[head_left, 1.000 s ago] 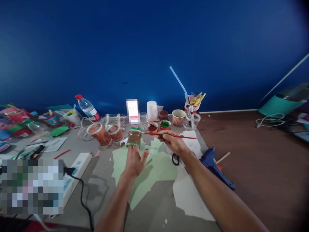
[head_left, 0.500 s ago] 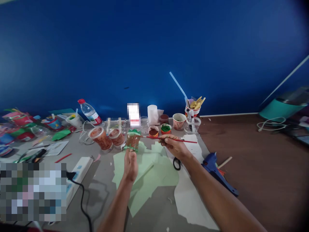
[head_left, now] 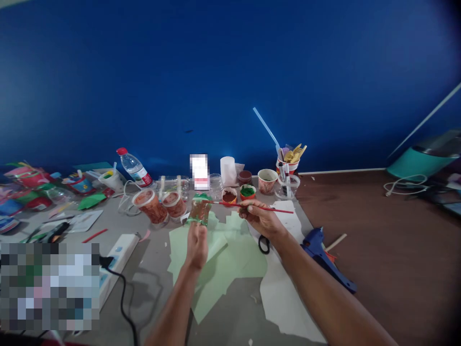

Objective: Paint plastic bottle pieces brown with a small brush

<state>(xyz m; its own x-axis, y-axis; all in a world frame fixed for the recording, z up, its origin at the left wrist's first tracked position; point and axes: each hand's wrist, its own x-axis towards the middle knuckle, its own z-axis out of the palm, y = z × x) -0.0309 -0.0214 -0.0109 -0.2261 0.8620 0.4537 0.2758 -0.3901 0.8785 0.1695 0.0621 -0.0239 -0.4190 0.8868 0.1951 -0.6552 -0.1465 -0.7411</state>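
My left hand has its fingers pushed up inside a small clear plastic cup painted brown with green rims, and holds it up above pale green paper sheets. A thin red paintbrush is pinched in my right hand, its tip touching the cup's upper right side. Just behind the brush stand a pot of brown paint and a pot of green paint.
Two brown-painted cups lie left of the held cup. A water bottle, paper cup, tool holder, scissors, blue glue gun, power strip with black cable and white paper surround the work spot. Craft clutter fills the far left.
My left hand turned from palm-flat with spread thumb to edge-on, rotating the cup on its fingers. The brush stayed at the cup's upper side. The view shifted slightly downward.
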